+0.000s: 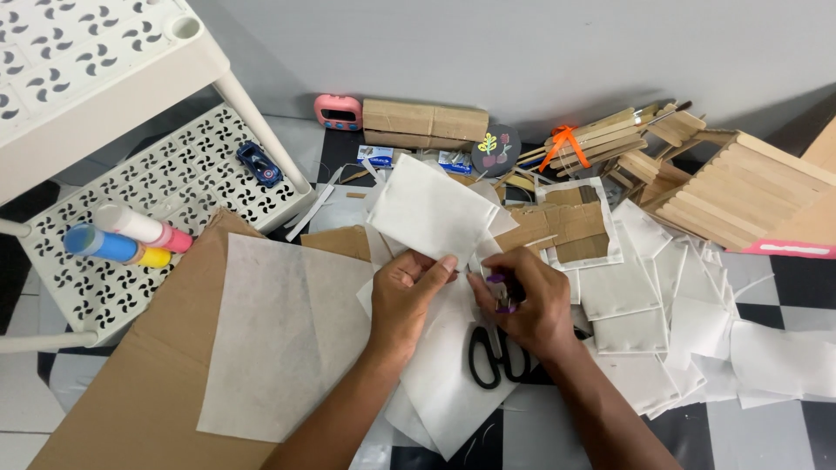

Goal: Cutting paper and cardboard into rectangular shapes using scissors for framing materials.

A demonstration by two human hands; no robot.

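Note:
My left hand [407, 300] pinches the lower edge of a white rectangular paper-covered piece [431, 211], held up above the floor. My right hand [527, 305] is closed around a small purple tool [500, 293] right beside that edge; what kind of tool it is cannot be made out. Black-handled scissors [489, 357] lie under my right hand on a sheet of white paper [448, 383]. Several white-wrapped squares [623, 300] lie to the right.
A large brown cardboard sheet [148, 383] with white paper [279, 335] on it lies at the left. A white plastic rack [165, 187] holds glue tubes [131, 239] and a toy car [259, 163]. Wooden stick constructions [723, 187], a cardboard box [424, 124] and a pink timer [338, 111] are at the back.

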